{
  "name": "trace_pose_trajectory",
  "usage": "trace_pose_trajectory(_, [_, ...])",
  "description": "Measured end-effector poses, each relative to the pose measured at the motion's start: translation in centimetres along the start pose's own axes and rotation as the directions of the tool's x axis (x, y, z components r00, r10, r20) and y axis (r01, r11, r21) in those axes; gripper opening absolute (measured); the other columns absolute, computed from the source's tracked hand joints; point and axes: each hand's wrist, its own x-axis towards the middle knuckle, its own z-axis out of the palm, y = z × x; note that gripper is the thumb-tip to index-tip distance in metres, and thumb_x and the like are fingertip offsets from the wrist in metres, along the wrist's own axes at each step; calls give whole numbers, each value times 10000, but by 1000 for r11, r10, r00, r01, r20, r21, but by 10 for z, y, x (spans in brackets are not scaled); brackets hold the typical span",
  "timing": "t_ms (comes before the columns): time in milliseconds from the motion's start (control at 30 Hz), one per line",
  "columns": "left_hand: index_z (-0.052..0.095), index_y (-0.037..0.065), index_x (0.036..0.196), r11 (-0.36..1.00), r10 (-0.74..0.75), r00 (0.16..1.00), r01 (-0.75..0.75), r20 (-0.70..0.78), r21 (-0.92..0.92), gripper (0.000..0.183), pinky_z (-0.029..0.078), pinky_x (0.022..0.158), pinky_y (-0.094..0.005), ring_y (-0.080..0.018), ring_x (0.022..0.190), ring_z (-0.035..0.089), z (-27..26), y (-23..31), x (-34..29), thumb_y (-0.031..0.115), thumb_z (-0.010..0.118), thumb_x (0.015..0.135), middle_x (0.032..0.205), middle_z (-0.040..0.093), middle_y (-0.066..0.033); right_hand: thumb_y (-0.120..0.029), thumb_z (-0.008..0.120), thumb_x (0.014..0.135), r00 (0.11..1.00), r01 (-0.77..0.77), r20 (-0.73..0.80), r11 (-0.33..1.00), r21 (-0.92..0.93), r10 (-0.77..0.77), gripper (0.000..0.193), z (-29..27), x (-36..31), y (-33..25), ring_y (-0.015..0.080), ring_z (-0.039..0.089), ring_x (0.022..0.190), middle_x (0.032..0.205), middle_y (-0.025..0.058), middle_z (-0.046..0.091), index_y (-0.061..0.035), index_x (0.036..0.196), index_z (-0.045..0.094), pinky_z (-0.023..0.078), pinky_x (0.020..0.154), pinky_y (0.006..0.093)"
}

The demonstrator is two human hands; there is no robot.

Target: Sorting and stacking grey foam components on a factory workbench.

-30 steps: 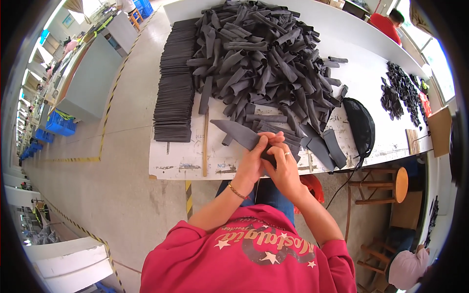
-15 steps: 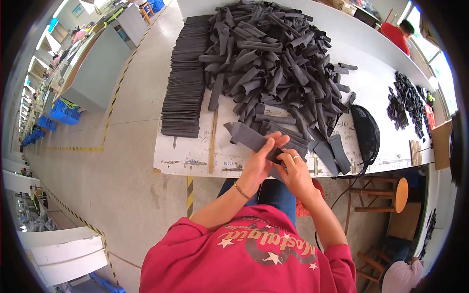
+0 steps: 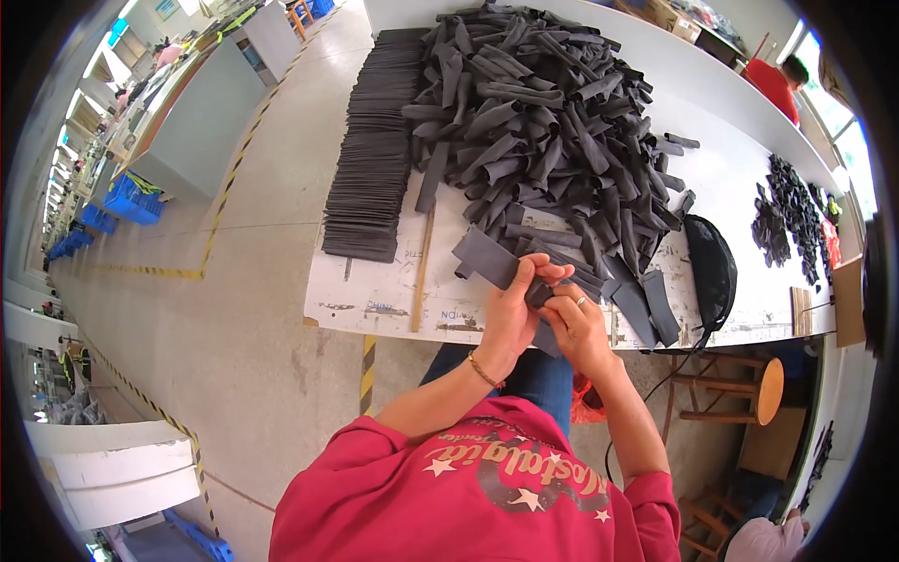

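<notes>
A dark grey fabric strip is held between both hands over the table's front edge, its wide end pointing away to the left. My left hand is closed on the strip, thumb on top and fingers behind. My right hand, with a ring on one finger, pinches the strip's near end, where the fabric looks folded. Part of the fabric hangs below the hands. Just beyond them, flat strips lie in a small stack. A large heap of curled grey strips covers the table's middle.
A neat row of stacked strips stands on the left of the white table, beside a wooden stick. To the right lie loose strips and a black mesh pouch. A wooden stool stands right; other people sit farther off.
The view has shifted slightly, so the table sits a little farther right. Both hands stay on the strip; the fingers of my right hand have moved a little at its near end.
</notes>
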Motion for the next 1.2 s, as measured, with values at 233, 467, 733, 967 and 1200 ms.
trace_pose_trajectory(233, [580, 18, 1138, 998, 15, 1000, -13, 23, -63, 301, 431, 1020, -404, -317, 1129, 596, -6, 1, 4, 277, 523, 996, 998, 691, -117, 52, 688, 765, 1000, 14, 13, 1000, -12, -14, 155, 4, 3, 3, 319, 613, 756, 891, 128, 593, -2, 873, 592, 504, 657, 375])
trace_pose_trajectory(467, [575, 6, 1144, 999, 25, 1000, -25, 6, -26, 302, 410, 1054, -421, -333, 1157, 583, -4, 4, 3, 264, 519, 998, 1009, 693, -133, 48, 690, 751, 999, -24, -32, 1000, 10, 25, 172, 12, 3, 2, 327, 613, 789, 885, 135, 589, -1, 887, 598, 509, 668, 394])
trace_pose_trajectory(733, [556, 0, 1173, 999, 32, 999, -31, -13, 24, 360, 427, 1032, -404, -298, 1186, 573, -4, 15, 6, 312, 487, 1009, 1096, 670, -164, -17, 721, 789, 953, -278, -70, 941, 192, 296, 154, 19, 4, -10, 230, 620, 816, 980, 116, 617, 20, 893, 613, 504, 716, 311])
trace_pose_trajectory(967, [547, 8, 1189, 981, 167, 986, -164, 21, -108, 356, 379, 1096, -401, -286, 1242, 528, -10, 42, 23, 309, 470, 1014, 1184, 638, -181, -44, 650, 899, 704, -368, -278, 670, 645, 654, 75, 30, -21, -1, 89, 560, 820, 965, 25, 583, -40, 851, 592, 460, 690, 227])
trace_pose_trajectory(1200, [563, 15, 1186, 994, 100, 983, -105, 152, 23, 332, 368, 1101, -418, -296, 1265, 511, -14, 37, 15, 286, 497, 1006, 1188, 648, -156, -222, 586, 972, 610, -505, 157, 228, 833, 776, 228, 28, 18, -26, 107, 582, 750, 904, 27, 613, 0, 1024, 603, 493, 686, 262])
